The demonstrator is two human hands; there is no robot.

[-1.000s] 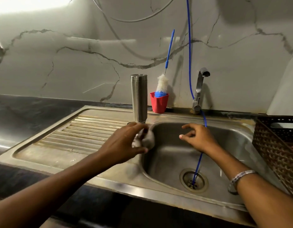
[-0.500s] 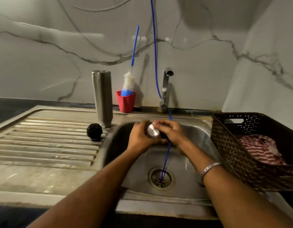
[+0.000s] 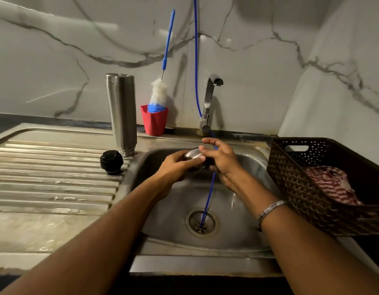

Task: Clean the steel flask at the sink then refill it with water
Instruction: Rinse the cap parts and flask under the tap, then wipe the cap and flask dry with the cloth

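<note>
- We locate the steel flask (image 3: 121,112) standing inverted on the sink's draining board (image 3: 56,167), mouth end down, at the back corner just beside the basin (image 3: 237,209). No hand touches it.
- We see a small steel cap (image 3: 192,153) held over the basin, between both hands. Only its rounded, shiny top shows; the rest is hidden by fingers.
- We note the left hand (image 3: 178,167) gripping the cap from the left, thumb laid across its front and fingers curled beneath it.
- We note the right hand (image 3: 221,158) on the cap's right side: the lower fingers curl against it, while the index finger and thumb are raised and bent above it. Whether these two press on the cap, we cannot tell.
- We find a black round stopper (image 3: 111,161) lying on the ribbed draining board, near the flask's base and apart from it.
- A red cup (image 3: 154,122) stands at the back ledge, just right of the flask, holding a bottle brush (image 3: 159,94) with a blue handle leaning on the marble wall.
- The tap (image 3: 209,99) rises behind the basin; no water stream is visible.
- A thin blue hose (image 3: 196,60) hangs down the wall, passes behind the right hand and ends in the drain (image 3: 202,223).
- A dark woven basket (image 3: 301,188) sits at the right of the basin, containing a red-and-white striped cloth (image 3: 331,184).
- A metal bangle (image 3: 271,207) circles the right wrist.
</note>
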